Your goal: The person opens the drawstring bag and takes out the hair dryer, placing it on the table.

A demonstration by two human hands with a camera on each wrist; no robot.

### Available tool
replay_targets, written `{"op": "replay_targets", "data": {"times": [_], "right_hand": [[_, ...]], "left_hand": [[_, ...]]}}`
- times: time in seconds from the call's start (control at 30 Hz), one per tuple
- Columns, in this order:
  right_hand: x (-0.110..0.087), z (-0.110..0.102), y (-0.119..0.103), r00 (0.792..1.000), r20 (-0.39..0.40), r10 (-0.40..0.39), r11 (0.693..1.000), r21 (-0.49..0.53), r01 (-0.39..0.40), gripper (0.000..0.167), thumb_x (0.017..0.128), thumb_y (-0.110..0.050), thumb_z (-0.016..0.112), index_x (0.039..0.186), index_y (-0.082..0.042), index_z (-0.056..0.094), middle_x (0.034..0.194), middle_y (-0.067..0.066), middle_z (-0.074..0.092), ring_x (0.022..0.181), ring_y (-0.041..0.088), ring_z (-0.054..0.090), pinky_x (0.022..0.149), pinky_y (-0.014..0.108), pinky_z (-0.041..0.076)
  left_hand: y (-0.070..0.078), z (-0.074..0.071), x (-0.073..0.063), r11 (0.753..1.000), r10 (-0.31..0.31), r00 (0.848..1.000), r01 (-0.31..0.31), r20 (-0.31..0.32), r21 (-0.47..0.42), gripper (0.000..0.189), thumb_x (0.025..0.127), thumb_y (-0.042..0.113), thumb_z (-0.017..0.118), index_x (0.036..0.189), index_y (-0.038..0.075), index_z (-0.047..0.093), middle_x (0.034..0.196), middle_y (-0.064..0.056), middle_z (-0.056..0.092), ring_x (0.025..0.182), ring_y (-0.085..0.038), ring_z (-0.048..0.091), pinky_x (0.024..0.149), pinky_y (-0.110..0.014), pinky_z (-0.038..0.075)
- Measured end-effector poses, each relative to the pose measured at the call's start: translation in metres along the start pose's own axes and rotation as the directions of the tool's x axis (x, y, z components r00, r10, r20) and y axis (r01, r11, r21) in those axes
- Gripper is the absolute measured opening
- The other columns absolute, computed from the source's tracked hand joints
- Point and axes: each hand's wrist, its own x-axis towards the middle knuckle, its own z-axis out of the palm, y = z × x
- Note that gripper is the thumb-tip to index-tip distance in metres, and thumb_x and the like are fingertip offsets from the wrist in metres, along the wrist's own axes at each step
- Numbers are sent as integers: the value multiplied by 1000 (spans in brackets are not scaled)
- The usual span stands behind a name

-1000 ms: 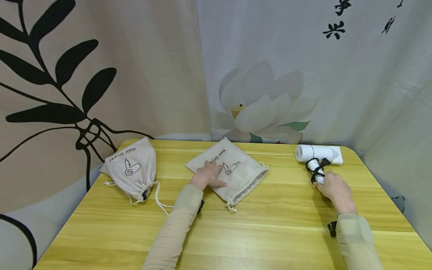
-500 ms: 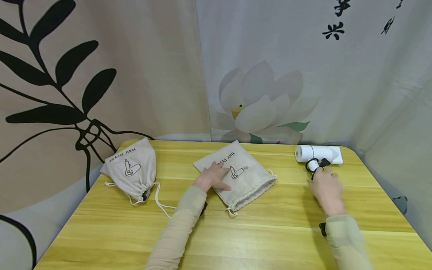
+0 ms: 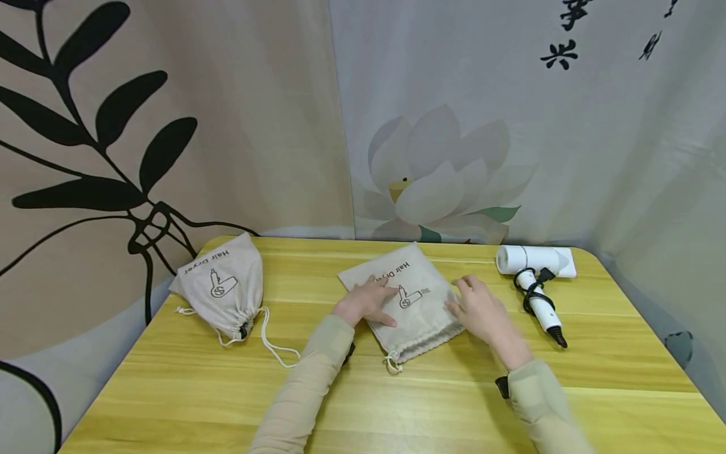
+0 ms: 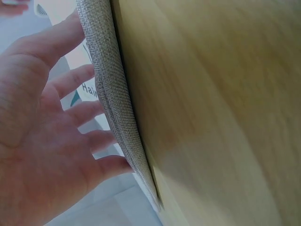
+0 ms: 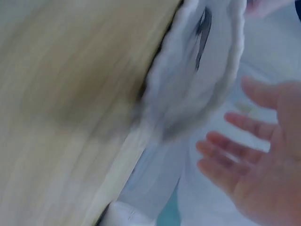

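Observation:
A beige drawstring bag (image 3: 428,325) printed "Hair Dryer" lies at the middle of the table, its mouth facing front right. My left hand (image 3: 365,304) rests on its left side, fingers spread; the left wrist view shows the fingertips (image 4: 124,165) right at the cloth. At the bag's right edge is my right hand (image 3: 482,312), fingers loosely bent. In the right wrist view the bag's mouth (image 5: 235,52) gapes, and the right hand (image 5: 273,155) shows its palm with nothing in it. A white hair dryer (image 3: 535,260) lies to the right, black cord wound round its handle.
At the left a second bag (image 3: 227,284) of the same print bulges, its mouth drawn together and a white drawstring (image 3: 266,334) trailing over the wooden table (image 3: 431,416). A printed curtain (image 3: 272,126) hangs behind the table's back edge.
My right hand has let go of the hair dryer's handle and moved left to the bag's edge. My left hand and the bag have slid to the right. The dryer stays where it lay.

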Motion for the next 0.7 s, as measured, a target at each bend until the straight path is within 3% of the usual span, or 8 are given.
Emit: {"op": "replay_targets", "data": {"times": [0.1,0.3,0.43,0.7], "right_hand": [[0,6,-14,994,59,-89,996,11,88,48,89,-30,65,127,-3,53,129,21,52,113,39,56,86,54,51],[-2,14,-30,966,184,-179,983,7,181,56,86,-35,68,132,-8,51,139,20,47,123,42,49,96,58,45],[-3,19,-32,954,238,-182,982,5,186,61,83,-38,69,135,-12,50,143,22,43,128,43,44,103,58,39],[-4,25,-33,938,315,-143,989,12,147,59,84,-39,68,136,-17,50,148,22,37,133,43,39,104,59,37]], "left_hand": [[1,1,1,1000,4,1000,-4,2,-9,80,78,52,70,146,26,38,159,-7,21,147,-37,15,113,-61,21],[0,3,3,1000,9,1000,-9,-12,-14,79,77,53,71,144,26,40,159,-6,22,147,-35,16,113,-60,22],[0,3,1,999,14,1000,-15,-23,-39,75,78,52,71,142,25,44,158,-5,24,147,-35,17,114,-60,21],[-9,4,-1,994,38,995,-48,-97,-101,57,88,38,64,138,15,49,154,-11,32,144,-32,26,116,-51,25]]}}
